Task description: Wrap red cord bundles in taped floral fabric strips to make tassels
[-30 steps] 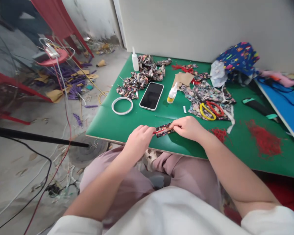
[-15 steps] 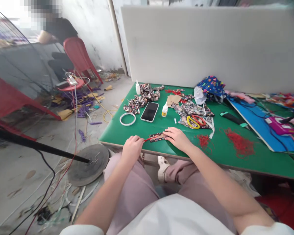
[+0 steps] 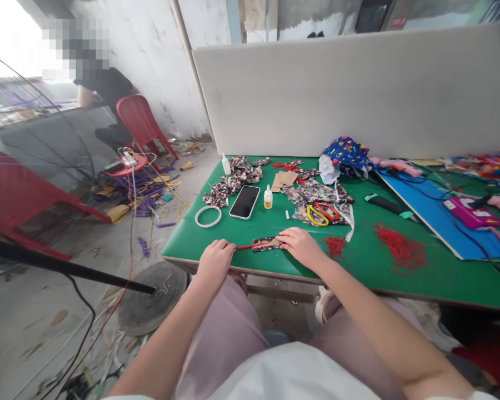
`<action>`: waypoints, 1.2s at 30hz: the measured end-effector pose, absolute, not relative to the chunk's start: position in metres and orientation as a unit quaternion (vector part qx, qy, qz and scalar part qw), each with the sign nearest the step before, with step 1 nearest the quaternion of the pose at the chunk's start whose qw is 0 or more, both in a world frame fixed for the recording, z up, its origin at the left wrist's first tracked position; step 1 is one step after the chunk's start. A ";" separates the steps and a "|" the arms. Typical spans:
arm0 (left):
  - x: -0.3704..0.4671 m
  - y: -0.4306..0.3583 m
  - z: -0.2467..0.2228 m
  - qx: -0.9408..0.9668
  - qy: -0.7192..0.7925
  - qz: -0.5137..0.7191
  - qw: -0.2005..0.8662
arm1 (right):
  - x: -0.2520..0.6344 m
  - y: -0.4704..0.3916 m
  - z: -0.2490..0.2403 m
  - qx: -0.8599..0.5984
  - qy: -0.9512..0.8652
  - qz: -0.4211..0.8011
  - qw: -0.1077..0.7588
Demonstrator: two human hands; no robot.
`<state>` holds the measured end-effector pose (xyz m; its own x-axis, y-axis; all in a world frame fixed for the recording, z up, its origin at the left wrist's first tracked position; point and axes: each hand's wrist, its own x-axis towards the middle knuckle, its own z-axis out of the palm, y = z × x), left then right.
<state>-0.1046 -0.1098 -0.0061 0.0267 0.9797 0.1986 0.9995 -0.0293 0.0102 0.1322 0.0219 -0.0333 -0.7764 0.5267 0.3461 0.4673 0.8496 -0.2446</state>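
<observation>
My left hand (image 3: pixel 215 259) is closed at the table's front edge, pinching one end of a thin red cord (image 3: pixel 245 246). The cord stretches right onto a small dark patterned fabric strip (image 3: pixel 259 245) with a brownish piece on top. On that strip's right end are the fingers of my right hand (image 3: pixel 299 244), bent and gripping it against the green table (image 3: pixel 183 236); its fingertips partly hide the end. Beyond my hands lie a white ring (image 3: pixel 208 216), a phone (image 3: pixel 244 201) and a small yellow-labelled bottle (image 3: pixel 268 198).
Yellow-and-red-handled scissors (image 3: pixel 318 214) rest on patterned fabric (image 3: pixel 312 194). Red thread piles (image 3: pixel 401 247), a blue board (image 3: pixel 420 205) and a purple box (image 3: pixel 473 213) are to the right. A pale panel (image 3: pixel 337 94) stands behind. At left are a pole base (image 3: pixel 154 305) and a seated person (image 3: pixel 108 89).
My left hand has drawn left, away from the fabric strip, and a longer stretch of red cord shows. My right hand stays on the strip. The camera view has tilted up slightly.
</observation>
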 end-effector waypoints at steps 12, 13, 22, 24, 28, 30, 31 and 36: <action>-0.145 -0.108 0.004 -0.663 -0.745 -0.032 0.062 | 0.140 0.024 -0.033 -0.258 -0.942 0.099 0.190; -0.152 -0.105 0.005 -0.648 -0.757 -0.036 0.072 | 0.141 0.023 -0.032 -0.260 -0.941 0.099 0.192; -0.185 -0.069 0.002 -0.598 -0.794 -0.086 0.070 | 0.146 0.020 -0.027 -0.253 -0.924 0.092 0.272; -0.186 -0.068 0.006 -0.594 -0.795 -0.106 0.059 | 0.147 0.019 -0.026 -0.251 -0.921 0.097 0.283; -0.166 -0.076 0.020 -0.584 -0.793 -0.172 0.036 | 0.144 0.010 -0.018 -0.242 -0.910 0.112 0.317; -0.141 -0.084 0.026 -0.582 -0.784 -0.217 0.017 | 0.138 0.001 -0.009 -0.232 -0.894 0.131 0.360; -0.126 -0.088 0.028 -0.584 -0.776 -0.238 0.007 | 0.135 -0.004 -0.005 -0.223 -0.886 0.145 0.381; -0.059 -0.101 0.029 -0.612 -0.725 -0.314 -0.039 | 0.122 -0.018 0.010 -0.207 -0.844 0.177 0.462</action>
